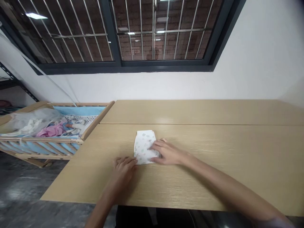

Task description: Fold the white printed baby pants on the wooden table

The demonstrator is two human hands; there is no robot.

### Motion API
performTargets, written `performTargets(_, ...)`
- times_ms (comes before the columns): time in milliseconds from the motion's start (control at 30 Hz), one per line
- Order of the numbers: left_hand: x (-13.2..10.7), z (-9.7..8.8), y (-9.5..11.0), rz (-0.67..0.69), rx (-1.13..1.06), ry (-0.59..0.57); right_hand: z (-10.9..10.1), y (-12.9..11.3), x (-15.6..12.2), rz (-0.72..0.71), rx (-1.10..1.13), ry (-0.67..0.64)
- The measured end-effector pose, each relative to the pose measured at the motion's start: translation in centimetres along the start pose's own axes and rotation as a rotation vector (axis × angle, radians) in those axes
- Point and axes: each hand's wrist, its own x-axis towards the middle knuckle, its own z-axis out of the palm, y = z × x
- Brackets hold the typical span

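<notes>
A small folded white cloth with a faint printed pattern (pixel 144 142) lies on the light wooden table (pixel 213 152). My right hand (pixel 166 153) rests flat on the cloth's right side, fingers stretched out and pointing left. My left hand (pixel 123 171) lies on the table at the cloth's lower left corner, its fingertips touching the edge; the fingers are extended and hold nothing.
A wooden baby crib (pixel 47 133) with blue lining stands to the left of the table, filled with pink, white and plastic-wrapped clothes (pixel 42 125). A white wall and a barred window (pixel 123 31) are behind. The floor is dark grey.
</notes>
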Motion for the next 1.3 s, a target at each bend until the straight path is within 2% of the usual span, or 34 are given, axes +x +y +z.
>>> performTargets(100, 0.6, -0.2, 0.0, 0.044, -0.006, -0.025, 1.5, -0.7, -2.6, 0.014, -0.061, 0.015)
performTargets(233, 1.2, 0.2, 0.8, 0.025, -0.031, -0.031, 2.9, -1.1, -3.7, 0.083, -0.165, 0.092)
performTargets(367, 1.7, 0.1, 1.4, -0.001, -0.130, -0.035, 1.4, -2.2, -4.0, 0.156, -0.079, 0.105)
performTargets(467, 3.3, -1.1, 1.4, -0.067, -0.174, -0.018, -0.1, -2.4, -3.5, 0.241, 0.058, 0.147)
performTargets(533, 5.3, -2.0, 1.2, -0.133, -0.150, -0.005, -0.5, -1.4, -2.3, 0.329, 0.122, 0.212)
performTargets(633, 9.2, -2.5, 0.5, -0.206, -0.076, 0.013, -0.1, 1.7, 0.5, 0.458, 0.187, 0.309)
performTargets(767, 14.1, -0.3, -1.0, -0.251, 0.012, 0.027, 1.5, 6.2, 4.2, 0.561, 0.229, 0.366)
performTargets(867, 15.8, 1.5, -1.8, -0.262, 0.060, 0.012, 2.2, 8.0, 5.5, 0.589, 0.241, 0.329)
performTargets(967, 15.7, 2.1, -1.5, -0.258, 0.082, 0.020, 2.1, 7.5, 5.7, 0.615, 0.227, 0.327)
performTargets(1033, 15.1, 2.1, -0.9, -0.239, 0.086, 0.052, 1.9, 6.3, 5.4, 0.571, 0.139, 0.364)
performTargets(1067, 14.7, 2.2, -0.6, -0.205, 0.079, 0.066, 1.8, 5.6, 5.2, 0.506, 0.079, 0.360)
performTargets(1133, 14.2, 2.9, 0.0, -0.084, 0.034, 0.055, 2.1, 4.5, 5.0, 0.308, -0.031, 0.273)
performTargets(1200, 13.9, 4.3, 0.2, 0.018, -0.023, -0.004, 2.7, 3.9, 4.9, 0.155, -0.084, 0.136)
performTargets(1300, 13.6, 6.5, -0.2, 0.024, -0.048, -0.069, 3.8, 4.1, 4.9, 0.137, -0.119, 0.021)
